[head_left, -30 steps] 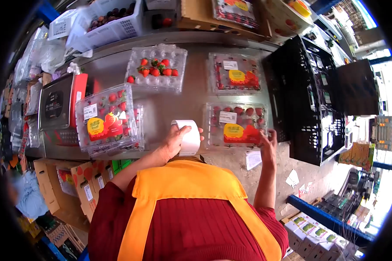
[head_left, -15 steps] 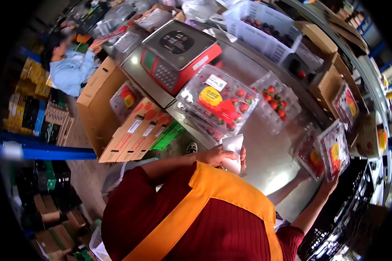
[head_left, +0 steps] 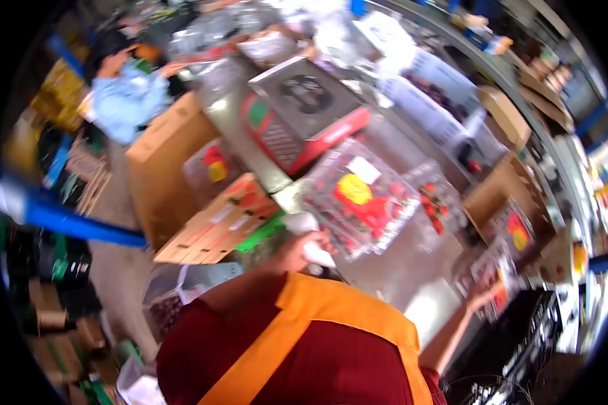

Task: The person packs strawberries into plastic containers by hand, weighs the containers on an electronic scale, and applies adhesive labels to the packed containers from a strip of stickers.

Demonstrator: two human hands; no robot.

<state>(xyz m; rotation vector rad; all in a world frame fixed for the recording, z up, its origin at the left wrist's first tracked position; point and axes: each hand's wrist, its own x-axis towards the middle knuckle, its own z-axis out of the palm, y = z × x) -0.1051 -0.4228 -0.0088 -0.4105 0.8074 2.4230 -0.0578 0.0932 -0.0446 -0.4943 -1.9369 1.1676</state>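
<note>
My left hand (head_left: pixel 305 248) is closed around a white paper roll (head_left: pixel 317 255), close to my chest and beside the steel table. My right hand (head_left: pixel 481 294) grips a clear plastic punnet of strawberries (head_left: pixel 500 273) at the table's right side; motion blur softens its outline. In front of me lies a stack of clear strawberry punnets (head_left: pixel 392 202), the top one bearing a yellow round sticker and a white label. Behind this stack, a smaller clear pack of strawberries (head_left: pixel 434 206) rests on the steel.
A red and grey scale (head_left: pixel 311 101) stands behind the stack. Cardboard boxes (head_left: pixel 162 155) holding a punnet are at left. An open carton (head_left: pixel 486 192) with another punnet and a white crate of dark fruit (head_left: pixel 422 91) line the right. Another person's blue sleeve (head_left: pixel 125 101) shows at far left.
My view has shifted and blurred. My left hand has moved left with the paper roll. My right hand has brought its punnet leftward and nearer to me.
</note>
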